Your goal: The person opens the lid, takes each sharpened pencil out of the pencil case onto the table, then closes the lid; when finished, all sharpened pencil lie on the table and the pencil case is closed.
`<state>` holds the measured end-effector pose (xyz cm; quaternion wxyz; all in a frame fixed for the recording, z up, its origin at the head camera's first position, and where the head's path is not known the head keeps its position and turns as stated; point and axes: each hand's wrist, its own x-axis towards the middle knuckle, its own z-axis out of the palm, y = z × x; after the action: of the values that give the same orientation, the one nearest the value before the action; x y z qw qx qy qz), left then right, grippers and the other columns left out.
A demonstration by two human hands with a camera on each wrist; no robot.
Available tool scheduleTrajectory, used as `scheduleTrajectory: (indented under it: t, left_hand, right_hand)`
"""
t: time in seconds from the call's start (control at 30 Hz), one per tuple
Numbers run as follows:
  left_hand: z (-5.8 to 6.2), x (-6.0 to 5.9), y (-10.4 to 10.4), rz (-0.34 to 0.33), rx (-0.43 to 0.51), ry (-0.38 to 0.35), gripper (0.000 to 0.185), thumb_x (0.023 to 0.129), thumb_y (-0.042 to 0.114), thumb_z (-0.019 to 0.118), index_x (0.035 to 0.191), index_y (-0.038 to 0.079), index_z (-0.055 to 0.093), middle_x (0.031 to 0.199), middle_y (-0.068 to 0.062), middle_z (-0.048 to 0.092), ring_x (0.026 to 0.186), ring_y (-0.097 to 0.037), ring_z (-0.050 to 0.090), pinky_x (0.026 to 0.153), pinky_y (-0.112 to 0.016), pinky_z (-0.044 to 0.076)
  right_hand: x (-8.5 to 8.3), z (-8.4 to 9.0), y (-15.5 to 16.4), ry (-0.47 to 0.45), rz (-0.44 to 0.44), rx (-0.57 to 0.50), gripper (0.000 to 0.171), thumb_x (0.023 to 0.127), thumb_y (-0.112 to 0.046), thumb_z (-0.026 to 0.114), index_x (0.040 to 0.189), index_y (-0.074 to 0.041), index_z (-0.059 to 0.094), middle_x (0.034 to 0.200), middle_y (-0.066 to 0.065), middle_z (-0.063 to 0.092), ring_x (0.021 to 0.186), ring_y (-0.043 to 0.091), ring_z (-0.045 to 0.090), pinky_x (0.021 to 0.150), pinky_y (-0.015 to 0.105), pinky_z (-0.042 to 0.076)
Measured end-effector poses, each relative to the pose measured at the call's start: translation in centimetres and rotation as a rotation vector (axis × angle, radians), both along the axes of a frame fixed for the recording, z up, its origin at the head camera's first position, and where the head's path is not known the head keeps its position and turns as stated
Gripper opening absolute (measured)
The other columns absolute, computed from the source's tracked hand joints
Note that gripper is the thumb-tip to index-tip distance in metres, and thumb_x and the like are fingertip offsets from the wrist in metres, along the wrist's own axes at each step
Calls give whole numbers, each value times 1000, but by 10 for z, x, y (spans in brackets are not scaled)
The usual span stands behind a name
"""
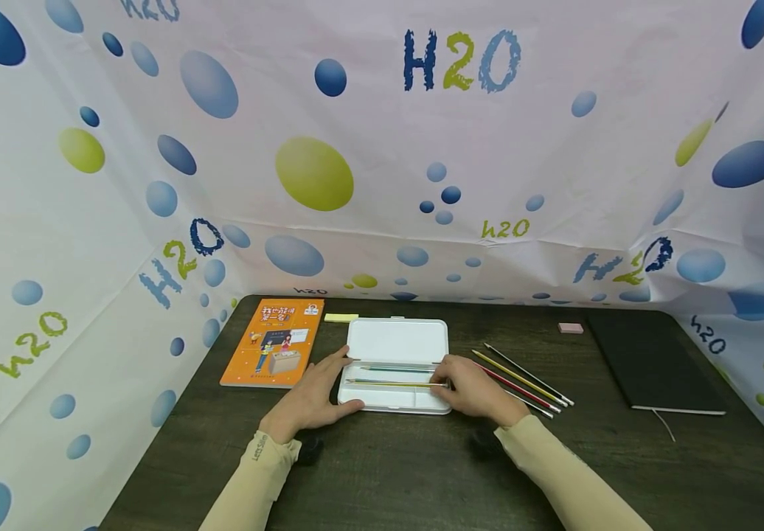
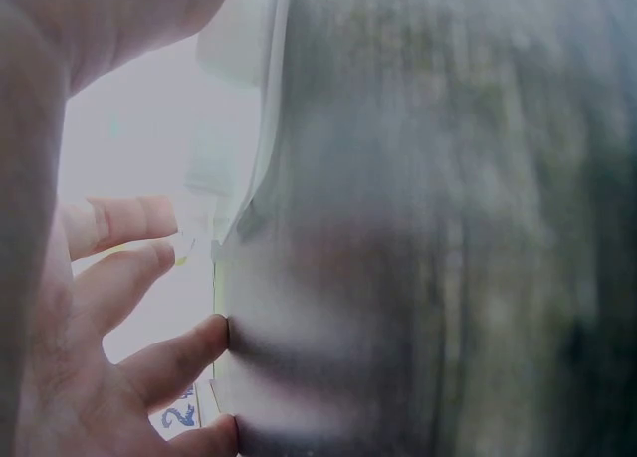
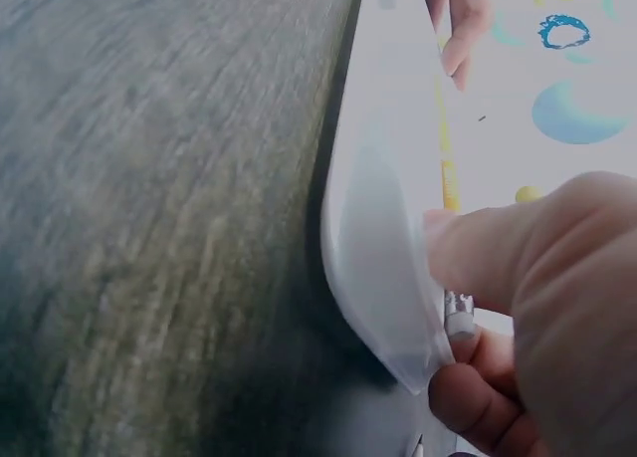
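An open white pencil case (image 1: 397,341) lies on the dark table (image 1: 382,472), lid flat behind its tray. A green pencil (image 1: 389,369) and a yellow pencil (image 1: 382,383) lie in the tray. My left hand (image 1: 337,380) rests with straight fingers against the case's left edge, thumb at the front corner; the left wrist view shows its fingers (image 2: 139,268) touching the case (image 2: 239,148). My right hand (image 1: 448,382) pinches the yellow pencil's right end at the tray's right edge. The right wrist view shows the yellow pencil (image 3: 448,168) held by the right hand (image 3: 468,308) above the case (image 3: 383,238).
Several loose pencils (image 1: 521,380) lie just right of the case. An orange book (image 1: 274,341) and a yellow pad (image 1: 341,318) are at the left, a pink eraser (image 1: 571,328) and a black notebook (image 1: 654,361) at the right. Bubble-print cloth walls enclose the table.
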<state>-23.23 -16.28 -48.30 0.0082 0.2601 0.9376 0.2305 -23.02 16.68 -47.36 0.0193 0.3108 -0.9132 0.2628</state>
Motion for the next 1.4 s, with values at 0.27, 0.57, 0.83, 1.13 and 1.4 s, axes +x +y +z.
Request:
scheduleTrajectory:
  t: [0.27,0.57,0.83,1.13,1.4]
  left_hand:
    - [0,0,1,7,6,1,80,85,62,69,145,13,49,162,-10,28,144,-33,33,113,-67,21]
    - [0,0,0,8,-1,3,82,84,62,69,146,13,48,162,-9,27,144,-32,33,114,-66,21]
    - [0,0,0,6,8,7,80,84,61,70,145,13,49,162,-10,28,144,-33,34,113,-67,22]
    - [-2,-1,1,11,-1,0,79,85,61,69,145,14,49,162,-9,27,144,-32,34,113,-67,21]
    - [-4,-2,0,14,-20,-6,81,85,63,68,147,16,47,163,-7,25,145,-30,31,115,-65,20]
  right_hand:
    - [2,1,2,6,-30,-62,13,90,-14,75,102,-12,79,95,-3,68,82,12,61,68,28,51]
    - [3,-4,8,-24,-81,-168,14,89,-12,76,102,-12,79,87,-8,61,64,6,46,54,23,43]
    - [6,-5,13,-78,-108,-276,10,86,-11,78,96,-13,78,81,-8,61,64,8,47,54,25,42]
    - [8,-11,29,-127,-145,-319,8,88,-14,77,95,-16,79,78,-9,64,64,8,50,56,24,44]
    - [15,-8,44,-183,-211,-407,11,86,-14,78,97,-11,80,84,-3,69,66,11,51,55,24,44]
